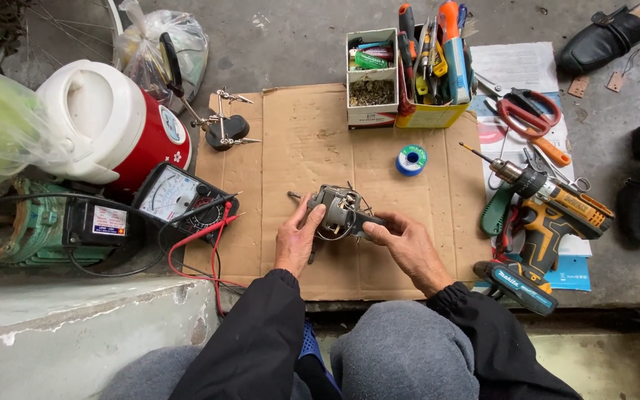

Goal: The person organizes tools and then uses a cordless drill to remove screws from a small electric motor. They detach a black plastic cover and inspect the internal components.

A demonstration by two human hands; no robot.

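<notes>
Bare cardboard (298, 126) ahead gives passage; multimeter (175, 194) crowds left, cordless drill (550, 215) blocks right

light: soft, even daylight | shadows: faint | focus: sharp | edges: perhaps slightly wide-angle bent

Both hands hold a small grey motor (338, 210) with exposed wiring above a flattened cardboard sheet (298, 133) laid on the concrete floor. Left hand (296, 241) grips the motor's left side, thumb on the housing; right hand (409, 244) pinches its right end. A blue solder spool (411, 160) lies on the cardboard just beyond. An analogue multimeter (174, 195) with red and black probes sits at the sheet's left edge. A cordless drill (550, 215) lies to the right. A box of hand tools (431, 67) stands at the far edge.
</notes>
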